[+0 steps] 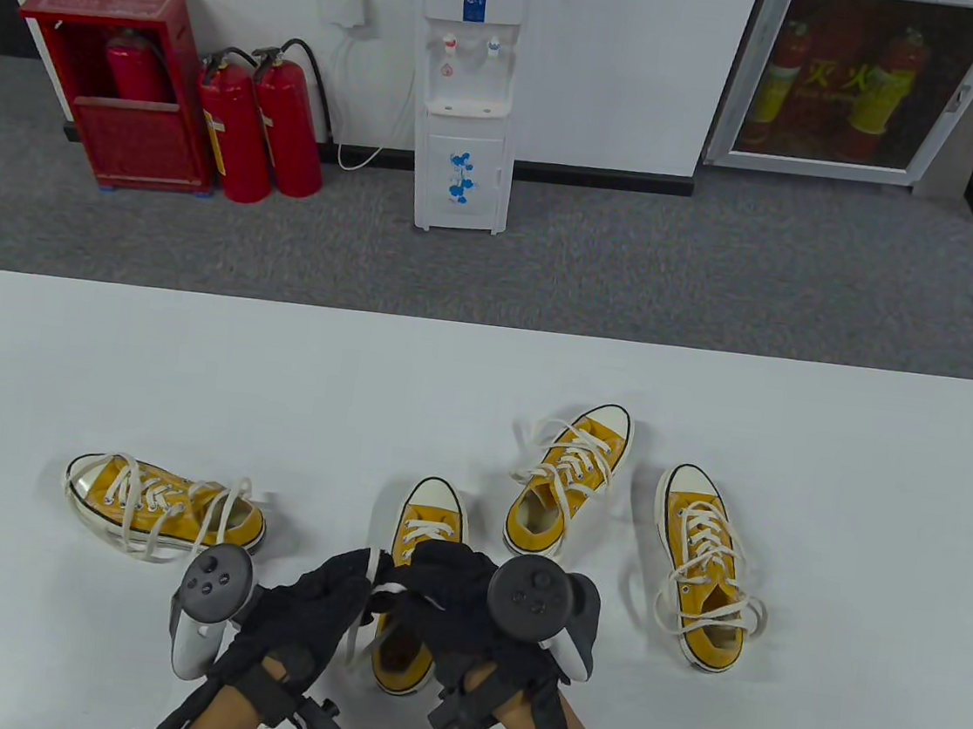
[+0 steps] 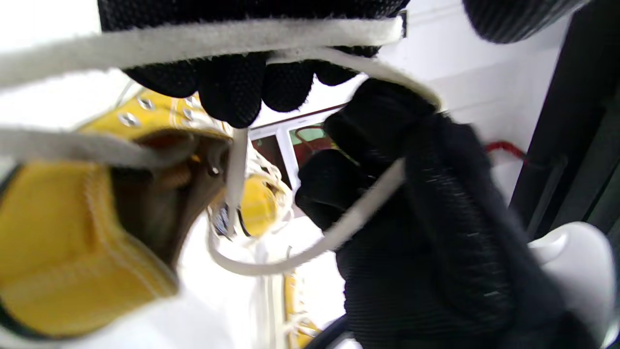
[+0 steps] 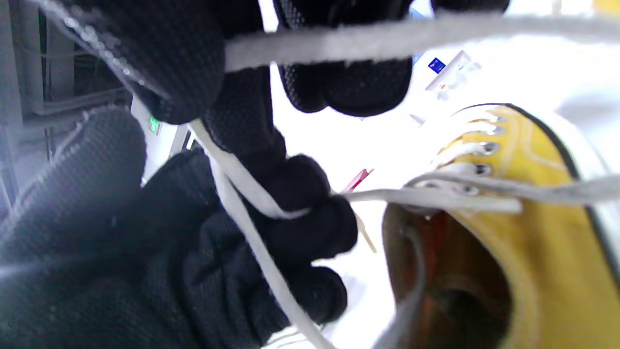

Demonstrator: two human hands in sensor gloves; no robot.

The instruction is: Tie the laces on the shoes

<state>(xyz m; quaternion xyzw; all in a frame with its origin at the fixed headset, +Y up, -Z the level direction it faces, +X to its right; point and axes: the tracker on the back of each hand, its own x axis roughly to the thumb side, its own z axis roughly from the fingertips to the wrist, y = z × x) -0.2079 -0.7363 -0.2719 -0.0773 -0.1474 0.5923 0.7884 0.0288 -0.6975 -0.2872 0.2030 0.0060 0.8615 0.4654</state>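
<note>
Shoes, four yellow canvas ones, sit on the white table (image 1: pixel 60 333). Leftmost, one lies on its side (image 1: pixel 167 508) with loose laces. Next, the left hand (image 1: pixel 310 603) pinches a strand of white lace (image 1: pixel 370 579) above the near shoe (image 1: pixel 421 550); the right hand (image 1: pixel 460 594) curls round the other strand. Two more shoes (image 1: pixel 565 483) (image 1: pixel 701 564) stand further right. The lace looks soft, limp and light, likely to slip through gloves, so it is best held near the eyelets, kept taut.
</note>
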